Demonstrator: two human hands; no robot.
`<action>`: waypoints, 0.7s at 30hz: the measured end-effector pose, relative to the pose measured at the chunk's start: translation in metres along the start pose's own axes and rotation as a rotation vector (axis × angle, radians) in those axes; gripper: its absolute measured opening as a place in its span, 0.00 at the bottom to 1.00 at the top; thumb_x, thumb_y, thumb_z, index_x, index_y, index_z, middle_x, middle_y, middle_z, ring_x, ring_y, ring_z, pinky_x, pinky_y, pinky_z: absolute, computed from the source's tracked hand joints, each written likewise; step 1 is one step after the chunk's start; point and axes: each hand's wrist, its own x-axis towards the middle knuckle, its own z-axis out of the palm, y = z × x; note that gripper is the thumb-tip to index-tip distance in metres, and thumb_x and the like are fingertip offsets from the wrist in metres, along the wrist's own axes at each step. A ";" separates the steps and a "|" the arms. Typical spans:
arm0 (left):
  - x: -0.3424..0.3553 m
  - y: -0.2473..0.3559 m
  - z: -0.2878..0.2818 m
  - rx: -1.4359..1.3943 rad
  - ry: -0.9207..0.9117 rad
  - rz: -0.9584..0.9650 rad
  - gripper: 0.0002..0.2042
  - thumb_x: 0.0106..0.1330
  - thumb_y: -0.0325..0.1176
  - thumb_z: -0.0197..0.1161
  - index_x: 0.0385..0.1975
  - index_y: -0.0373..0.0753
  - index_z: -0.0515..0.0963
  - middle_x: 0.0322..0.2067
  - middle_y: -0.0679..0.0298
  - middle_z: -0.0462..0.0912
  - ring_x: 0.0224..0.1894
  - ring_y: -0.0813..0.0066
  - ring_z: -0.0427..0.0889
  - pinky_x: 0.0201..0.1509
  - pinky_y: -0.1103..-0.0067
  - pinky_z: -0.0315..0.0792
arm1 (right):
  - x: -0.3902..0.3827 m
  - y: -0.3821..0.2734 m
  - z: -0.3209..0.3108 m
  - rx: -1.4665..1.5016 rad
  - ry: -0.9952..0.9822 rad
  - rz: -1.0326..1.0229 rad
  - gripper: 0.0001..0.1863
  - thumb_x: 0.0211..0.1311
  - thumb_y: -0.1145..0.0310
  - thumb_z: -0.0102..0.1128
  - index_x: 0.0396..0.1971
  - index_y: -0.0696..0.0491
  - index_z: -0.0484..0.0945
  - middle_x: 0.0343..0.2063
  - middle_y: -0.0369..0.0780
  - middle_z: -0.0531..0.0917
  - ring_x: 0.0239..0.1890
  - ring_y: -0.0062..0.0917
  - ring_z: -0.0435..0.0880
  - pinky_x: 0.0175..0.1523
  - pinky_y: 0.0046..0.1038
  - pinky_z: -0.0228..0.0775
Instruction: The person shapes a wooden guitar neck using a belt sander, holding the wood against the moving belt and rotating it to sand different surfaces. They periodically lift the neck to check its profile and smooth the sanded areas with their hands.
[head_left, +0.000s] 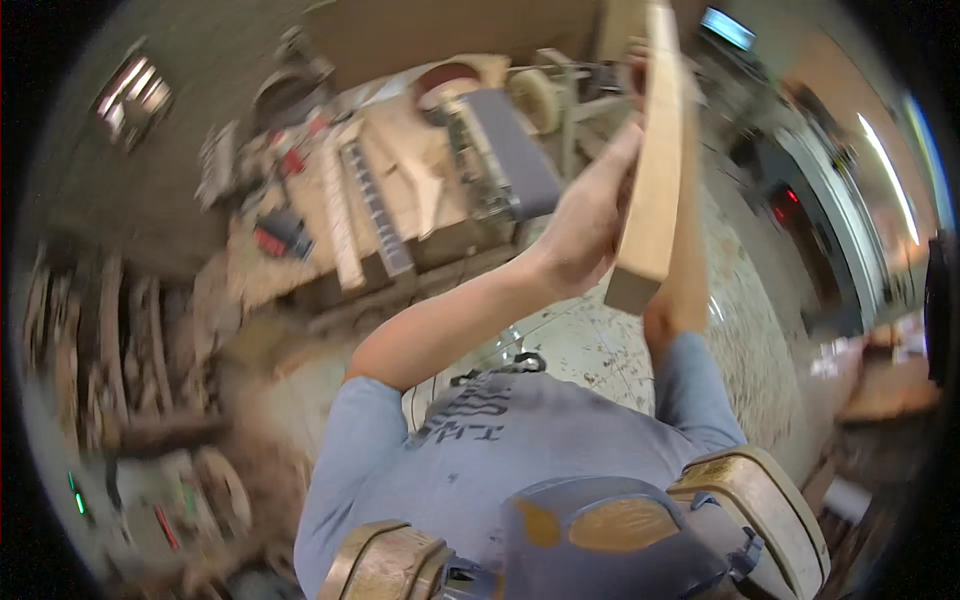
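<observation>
A long, pale wooden board (655, 180) is held up in front of me, its near end grain facing me and its far end at the top edge of the view. My left hand (590, 220) grips the board's left side near its close end, the fingers partly hidden behind it. My right forearm passes behind the board. Farther up, fingers of my right hand (637, 70) show blurred at the board's left edge, wrapped round it; the rest of that hand is hidden. Just left of the board is a sanding machine with a wide grey belt (512, 150).
A cluttered workbench (265, 275) stands ahead to the left, bearing wood strips, a dark slotted strip (375, 210) and a red-black tool (283, 235). Timber pieces (110, 340) stack at far left. A machine with red lights (790, 200) stands right. Debris dots the floor (750, 310).
</observation>
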 end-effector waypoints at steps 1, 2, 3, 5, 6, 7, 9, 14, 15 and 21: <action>-0.007 -0.005 -0.030 0.041 0.025 0.010 0.29 0.79 0.57 0.41 0.60 0.37 0.70 0.38 0.53 0.83 0.31 0.65 0.86 0.35 0.67 0.83 | 0.008 0.025 0.018 -0.038 -0.050 0.047 0.23 0.79 0.57 0.44 0.58 0.62 0.73 0.45 0.44 0.84 0.45 0.31 0.86 0.52 0.32 0.80; 0.004 -0.016 -0.043 0.058 -0.070 -0.025 0.29 0.79 0.56 0.41 0.61 0.37 0.70 0.40 0.52 0.83 0.33 0.66 0.86 0.37 0.68 0.83 | 0.016 0.002 -0.002 -0.104 -0.030 -0.009 0.23 0.79 0.57 0.43 0.58 0.62 0.73 0.46 0.43 0.84 0.45 0.32 0.86 0.52 0.32 0.80; 0.006 -0.020 -0.061 0.069 0.012 -0.110 0.27 0.77 0.54 0.48 0.61 0.37 0.71 0.43 0.53 0.84 0.38 0.68 0.86 0.43 0.72 0.81 | 0.021 0.006 -0.006 -0.057 -0.090 -0.052 0.24 0.79 0.57 0.41 0.57 0.63 0.73 0.44 0.44 0.84 0.44 0.32 0.86 0.51 0.32 0.79; -0.004 -0.018 -0.088 0.284 0.175 -0.169 0.28 0.75 0.55 0.52 0.61 0.37 0.72 0.44 0.55 0.84 0.41 0.70 0.85 0.46 0.75 0.79 | 0.004 0.024 0.020 -0.065 -0.130 -0.093 0.24 0.81 0.57 0.39 0.52 0.64 0.76 0.41 0.45 0.85 0.41 0.33 0.86 0.48 0.32 0.79; -0.009 -0.017 -0.097 0.393 0.239 -0.208 0.29 0.74 0.56 0.55 0.61 0.37 0.73 0.45 0.56 0.84 0.43 0.71 0.84 0.48 0.76 0.78 | -0.021 0.027 0.039 -0.126 -0.087 -0.132 0.24 0.81 0.58 0.39 0.47 0.64 0.78 0.39 0.46 0.85 0.40 0.33 0.86 0.47 0.32 0.79; -0.019 -0.014 -0.104 0.537 0.360 -0.133 0.29 0.72 0.54 0.57 0.61 0.36 0.72 0.45 0.57 0.84 0.44 0.72 0.84 0.49 0.76 0.77 | -0.039 0.045 0.056 -0.197 -0.173 -0.165 0.24 0.81 0.58 0.39 0.47 0.64 0.78 0.40 0.45 0.85 0.41 0.32 0.85 0.48 0.31 0.78; -0.033 -0.014 -0.113 0.819 0.555 -0.012 0.30 0.69 0.52 0.63 0.62 0.36 0.72 0.46 0.58 0.83 0.45 0.75 0.83 0.51 0.75 0.76 | -0.053 0.072 0.069 -0.480 -0.367 -0.407 0.24 0.82 0.57 0.39 0.46 0.64 0.79 0.43 0.43 0.85 0.45 0.27 0.83 0.51 0.30 0.74; -0.039 -0.027 -0.139 0.700 0.916 0.259 0.26 0.62 0.37 0.73 0.56 0.33 0.74 0.47 0.59 0.84 0.49 0.71 0.82 0.54 0.74 0.76 | -0.124 0.098 0.097 -0.533 -0.752 -0.338 0.21 0.78 0.59 0.52 0.58 0.59 0.74 0.47 0.44 0.82 0.48 0.27 0.79 0.52 0.28 0.72; -0.043 -0.035 -0.147 0.809 0.994 0.402 0.24 0.62 0.35 0.73 0.55 0.33 0.75 0.46 0.59 0.84 0.48 0.72 0.82 0.53 0.74 0.76 | -0.130 0.094 0.097 -0.531 -0.856 -0.328 0.22 0.77 0.59 0.54 0.61 0.58 0.73 0.44 0.44 0.82 0.44 0.26 0.80 0.49 0.28 0.73; -0.101 -0.029 -0.254 0.973 1.448 0.514 0.24 0.60 0.37 0.76 0.50 0.30 0.77 0.41 0.58 0.86 0.42 0.70 0.84 0.51 0.74 0.76 | -0.134 0.088 0.072 -0.505 -1.018 -0.105 0.21 0.71 0.65 0.63 0.59 0.58 0.76 0.39 0.43 0.86 0.39 0.25 0.85 0.49 0.27 0.77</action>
